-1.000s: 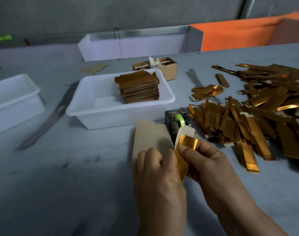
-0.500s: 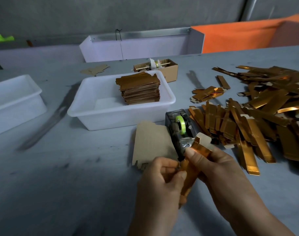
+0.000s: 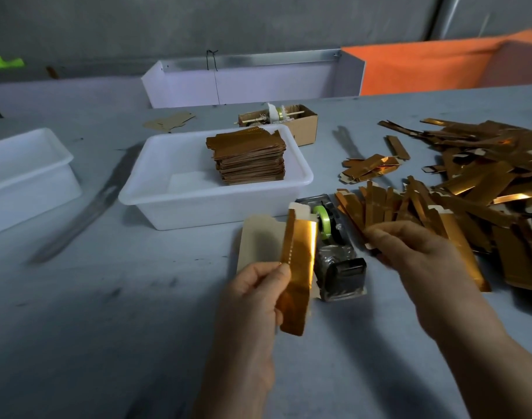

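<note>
Through the head camera, I am gripping one folded gold sleeve [image 3: 299,267] upright in my left hand [image 3: 252,300], thumb and fingers curled round its left edge, just left of the tape dispenser [image 3: 334,249]. My right hand [image 3: 422,261] is hovering over the near edge of the loose gold heap [image 3: 485,182] on the right; it is blurred, so I cannot tell whether it is pinching anything. Judging by the tall stack [image 3: 249,158] sitting in the white tub [image 3: 216,207] beyond, I am well into the job, though the heap suggests many pieces are waiting.
</note>
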{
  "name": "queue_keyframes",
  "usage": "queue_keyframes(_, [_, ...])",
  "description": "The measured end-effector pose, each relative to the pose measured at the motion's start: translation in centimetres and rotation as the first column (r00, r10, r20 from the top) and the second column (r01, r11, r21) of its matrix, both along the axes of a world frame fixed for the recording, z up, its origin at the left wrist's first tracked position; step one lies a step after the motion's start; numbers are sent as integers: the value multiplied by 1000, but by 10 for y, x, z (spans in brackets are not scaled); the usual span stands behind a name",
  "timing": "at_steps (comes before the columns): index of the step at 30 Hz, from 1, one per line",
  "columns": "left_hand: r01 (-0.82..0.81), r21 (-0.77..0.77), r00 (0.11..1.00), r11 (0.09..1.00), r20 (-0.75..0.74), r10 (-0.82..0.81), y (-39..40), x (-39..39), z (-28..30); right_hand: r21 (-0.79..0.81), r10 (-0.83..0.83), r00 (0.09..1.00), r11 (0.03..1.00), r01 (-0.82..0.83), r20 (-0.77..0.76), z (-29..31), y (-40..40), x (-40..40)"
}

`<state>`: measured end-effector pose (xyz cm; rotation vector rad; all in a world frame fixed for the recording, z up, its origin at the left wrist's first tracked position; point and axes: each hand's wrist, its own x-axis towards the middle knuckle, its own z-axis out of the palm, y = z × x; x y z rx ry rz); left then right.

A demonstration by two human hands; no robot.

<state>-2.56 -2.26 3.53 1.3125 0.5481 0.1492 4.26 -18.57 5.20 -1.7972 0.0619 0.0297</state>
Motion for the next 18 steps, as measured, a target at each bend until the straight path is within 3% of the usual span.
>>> queue_keyframes(5, [6, -15, 998, 1000, -63, -7, 5, 6, -3, -138, 103, 990, 984, -115, -93, -19, -2, 13])
queue_keyframes(18, [46, -37, 998, 998, -30, -47, -1, 13, -3, -147, 106, 973, 980, -137, -203, -24, 11, 20])
